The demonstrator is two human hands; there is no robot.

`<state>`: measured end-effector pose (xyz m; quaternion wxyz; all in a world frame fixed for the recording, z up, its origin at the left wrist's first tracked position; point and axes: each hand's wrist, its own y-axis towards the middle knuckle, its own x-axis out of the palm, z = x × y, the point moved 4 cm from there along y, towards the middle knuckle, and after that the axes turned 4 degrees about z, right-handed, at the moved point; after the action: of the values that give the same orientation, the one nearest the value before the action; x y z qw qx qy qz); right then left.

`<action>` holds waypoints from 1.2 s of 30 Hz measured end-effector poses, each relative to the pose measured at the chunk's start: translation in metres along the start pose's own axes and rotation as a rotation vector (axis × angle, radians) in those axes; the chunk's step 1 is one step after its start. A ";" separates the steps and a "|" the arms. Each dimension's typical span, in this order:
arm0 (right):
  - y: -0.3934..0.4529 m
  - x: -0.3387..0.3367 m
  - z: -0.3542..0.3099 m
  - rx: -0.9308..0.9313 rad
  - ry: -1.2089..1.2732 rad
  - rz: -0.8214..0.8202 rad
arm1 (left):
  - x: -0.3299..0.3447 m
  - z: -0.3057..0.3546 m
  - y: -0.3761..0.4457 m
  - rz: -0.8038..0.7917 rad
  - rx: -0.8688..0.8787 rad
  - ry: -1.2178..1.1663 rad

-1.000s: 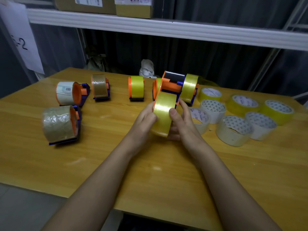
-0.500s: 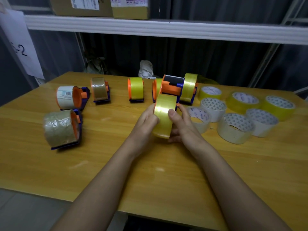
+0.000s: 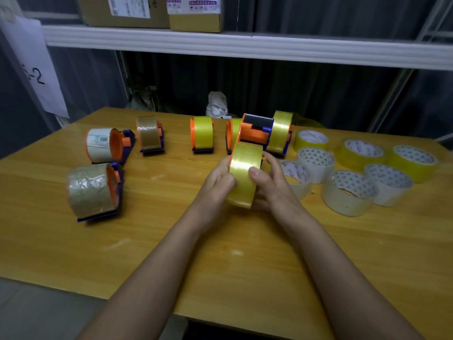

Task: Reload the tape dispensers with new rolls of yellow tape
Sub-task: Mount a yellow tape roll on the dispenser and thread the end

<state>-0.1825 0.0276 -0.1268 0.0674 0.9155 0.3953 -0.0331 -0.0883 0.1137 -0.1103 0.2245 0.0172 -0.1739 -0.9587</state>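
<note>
A yellow tape roll [image 3: 244,174] on its dispenser is held upright above the wooden table [image 3: 171,241], between both hands. The left hand [image 3: 217,179] is curled against the roll's left side; the right hand [image 3: 269,185] is wrapped around its right side, with the thumb [image 3: 255,173] pressed on the tape band. Compared with a second earlier, the roll is gripped in much the same way and has been raised only slightly, so that little progress is indicated; the tape end is judged to be still sought or threaded. Behind it, a dispenser with an exposed cutter [image 3: 259,130] stands among other loaded dispensers [image 3: 202,133]. Two dispensers with brownish rolls [image 3: 92,190] lie to the left, and spare rolls [image 3: 348,192] are grouped at the right.
</note>
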 end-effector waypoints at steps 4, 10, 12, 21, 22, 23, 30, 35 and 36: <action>0.003 0.003 0.003 0.078 0.084 -0.019 | 0.003 0.004 -0.003 -0.046 0.017 0.052; 0.000 0.002 0.001 -0.039 0.128 -0.141 | -0.002 0.001 0.001 0.028 -0.004 0.007; -0.001 0.001 -0.001 -0.052 0.071 -0.099 | -0.004 0.001 0.000 0.037 -0.009 -0.005; 0.002 0.001 0.003 0.046 0.118 -0.058 | 0.001 0.005 -0.003 -0.010 0.002 0.022; 0.002 0.000 0.003 0.028 0.119 -0.055 | 0.000 0.005 -0.002 -0.001 0.000 0.012; 0.002 0.000 0.002 0.006 0.112 -0.052 | -0.001 0.004 -0.001 0.011 0.000 0.001; -0.003 -0.003 -0.003 -0.176 -0.064 -0.036 | -0.006 0.004 0.001 0.044 -0.010 -0.044; -0.005 -0.002 -0.004 -0.256 -0.051 -0.050 | -0.006 0.003 0.004 0.072 -0.023 -0.063; -0.005 -0.001 -0.005 -0.264 -0.048 -0.050 | -0.007 0.004 0.004 0.083 -0.023 -0.074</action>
<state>-0.1874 0.0311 -0.1220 0.1961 0.8875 0.4170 -0.0045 -0.0811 0.1148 -0.1055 0.2576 -0.0279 -0.1713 -0.9505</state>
